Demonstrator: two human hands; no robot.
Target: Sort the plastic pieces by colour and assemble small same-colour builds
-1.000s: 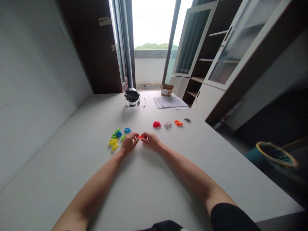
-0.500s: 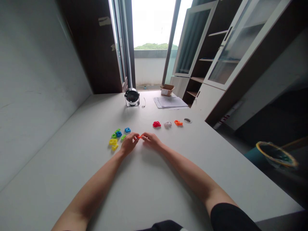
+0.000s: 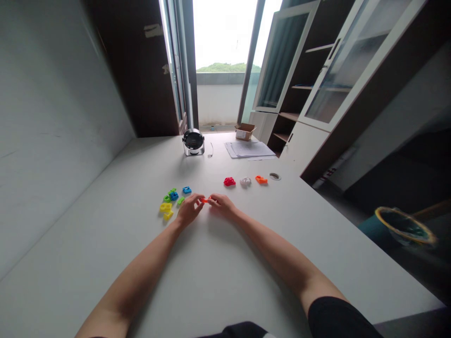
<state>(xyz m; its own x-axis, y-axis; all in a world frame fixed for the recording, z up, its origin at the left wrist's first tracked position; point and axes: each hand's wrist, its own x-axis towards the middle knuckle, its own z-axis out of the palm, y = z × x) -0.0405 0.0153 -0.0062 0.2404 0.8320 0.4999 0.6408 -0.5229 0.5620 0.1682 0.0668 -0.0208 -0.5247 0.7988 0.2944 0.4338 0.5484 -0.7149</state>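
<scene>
Between my fingertips is a small orange-red plastic piece (image 3: 205, 201), too small to make out its exact kind. My left hand (image 3: 189, 209) pinches its left side, and my right hand (image 3: 221, 204) has closed fingers at its right end. Just left of my left hand lie a green piece (image 3: 181, 201), blue pieces (image 3: 186, 190), more green ones and yellow pieces (image 3: 166, 207). Beyond my right hand sit a red cluster (image 3: 229, 181), a whitish clear cluster (image 3: 245, 181) and an orange cluster (image 3: 261, 180), side by side in a row.
The white table (image 3: 211, 272) carries a round black-and-silver device (image 3: 193, 142) at the back, with papers (image 3: 251, 149) and a small cardboard box (image 3: 244, 132) to its right. A cable hole (image 3: 275, 176) sits near the right edge. A lined bin (image 3: 401, 227) stands right of the table.
My right fingers have shifted very slightly at the orange-red piece. The left hand and the pieces on the table look the same.
</scene>
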